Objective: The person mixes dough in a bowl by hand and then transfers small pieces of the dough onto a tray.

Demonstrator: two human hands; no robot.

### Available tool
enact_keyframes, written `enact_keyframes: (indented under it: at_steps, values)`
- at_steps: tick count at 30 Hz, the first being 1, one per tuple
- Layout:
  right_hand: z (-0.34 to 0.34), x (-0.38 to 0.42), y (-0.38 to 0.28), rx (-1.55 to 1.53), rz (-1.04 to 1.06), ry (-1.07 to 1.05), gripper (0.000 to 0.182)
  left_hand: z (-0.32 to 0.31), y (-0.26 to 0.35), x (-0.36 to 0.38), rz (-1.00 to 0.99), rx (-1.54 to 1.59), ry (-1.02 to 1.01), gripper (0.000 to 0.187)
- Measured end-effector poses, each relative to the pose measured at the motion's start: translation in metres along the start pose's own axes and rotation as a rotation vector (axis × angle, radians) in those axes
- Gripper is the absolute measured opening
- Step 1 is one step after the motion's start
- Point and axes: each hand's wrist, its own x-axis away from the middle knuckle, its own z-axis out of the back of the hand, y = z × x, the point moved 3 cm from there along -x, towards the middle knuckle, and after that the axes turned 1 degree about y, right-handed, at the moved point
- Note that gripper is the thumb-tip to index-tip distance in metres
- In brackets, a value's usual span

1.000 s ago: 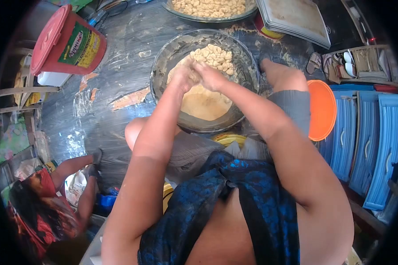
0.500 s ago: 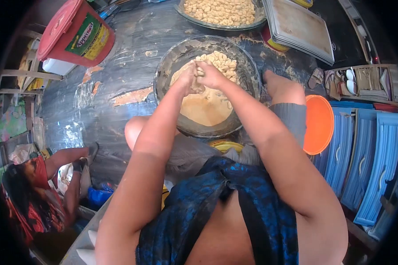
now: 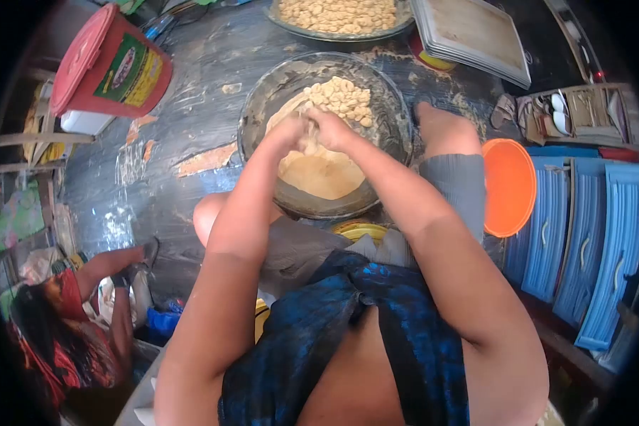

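Observation:
A wide dark basin (image 3: pixel 252 117) stands on the floor between my legs. Pale powder like flour (image 3: pixel 323 177) lies in its near half, and a heap of small lumpy dough pieces (image 3: pixel 344 99) sits in its far half. My left hand (image 3: pixel 291 132) and my right hand (image 3: pixel 329 130) meet over the middle of the basin, fingers closed and pressed together. Pale dough (image 3: pixel 311 144) shows between and just below them, smeared by motion. The fingertips of both hands are partly hidden.
Beyond stands a second basin (image 3: pixel 270 8) full of similar pieces, beside stacked metal trays (image 3: pixel 472 39). A red lidded bucket (image 3: pixel 131 74) is at far left, an orange round lid or tub (image 3: pixel 510 188) at right by blue drawers (image 3: pixel 547 234). Another person (image 3: pixel 71 319) sits at lower left.
The view has shifted slightly, so the basins and bucket sit a little higher and further left. Both hands stay together over the basin and have dropped slightly toward the powder.

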Motion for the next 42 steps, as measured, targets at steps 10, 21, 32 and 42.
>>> enact_keyframes:
  at_steps: [10, 21, 32, 42]
  values:
    - [-0.014, 0.002, 0.021, -0.321, -0.185, 0.143, 0.022, 0.010, -0.005, -0.010, -0.098, 0.377, 0.095, 0.018]
    - [0.016, 0.005, -0.006, -0.930, -0.448, -0.297, 0.042, 0.014, 0.004, 0.004, -0.135, 0.568, -0.011, 0.018]
    - [0.037, -0.006, 0.006, -0.592, -0.409, -0.036, 0.029, 0.026, 0.025, 0.010, -0.446, -0.225, 0.082, 0.026]
    - [0.002, -0.008, -0.039, 0.174, 0.143, -0.031, 0.025, 0.020, -0.001, -0.017, -0.436, -0.926, 0.430, 0.028]
